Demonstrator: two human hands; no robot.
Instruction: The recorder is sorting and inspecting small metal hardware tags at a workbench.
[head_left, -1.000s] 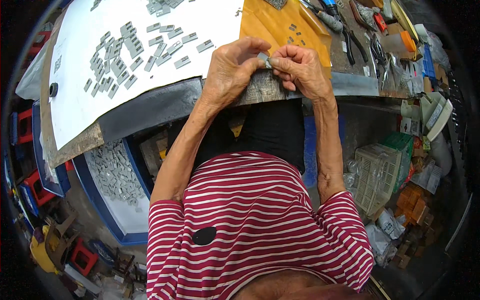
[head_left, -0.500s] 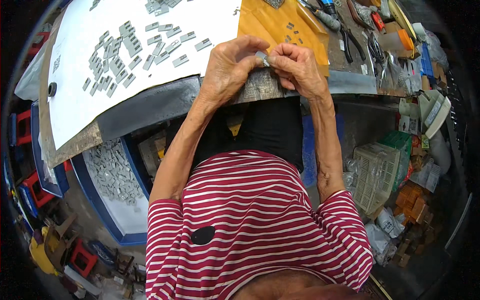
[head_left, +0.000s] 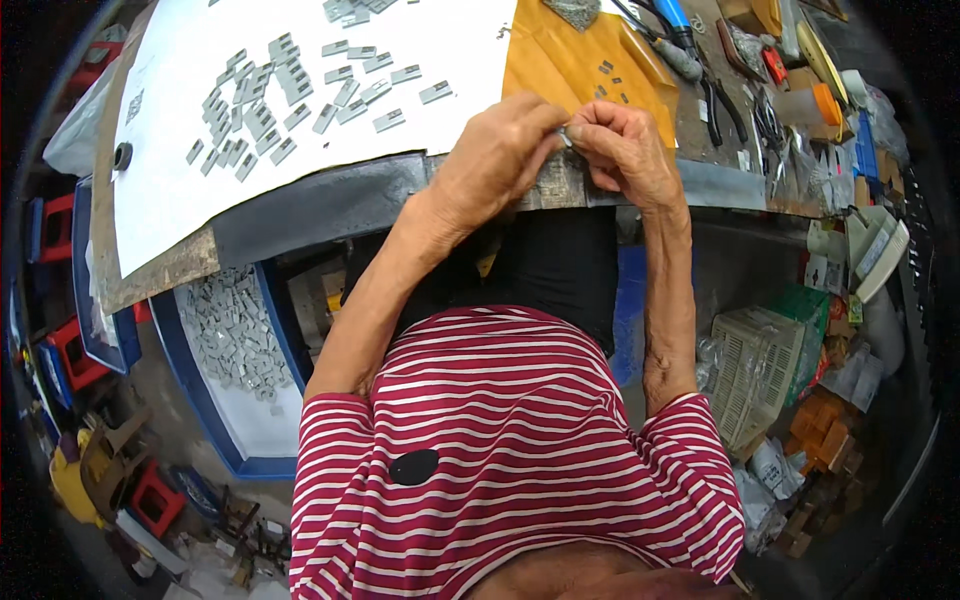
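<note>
My left hand [head_left: 508, 148] and my right hand [head_left: 628, 146] meet at the table's front edge, fingertips nearly touching. Pinched between them is a small grey piece [head_left: 567, 138], mostly hidden by the fingers. It looks like the small grey rectangular blocks [head_left: 290, 75] spread over white paper [head_left: 170, 90] to the left. Just beyond my right hand, several tiny dark metal pieces [head_left: 606, 84] lie on an orange-yellow envelope [head_left: 540, 70].
Pliers [head_left: 722, 105] and a blue-handled tool [head_left: 674, 18] lie at the right of the table. Below on the left, a blue tray [head_left: 240, 465] holds many grey pieces. A beige crate [head_left: 755, 370] stands low at the right. A black ring [head_left: 122, 156] sits on the paper's left edge.
My left hand has turned over the small grey piece, its back now more toward the view and its fingers covering more of it. The whole view has shifted slightly.
</note>
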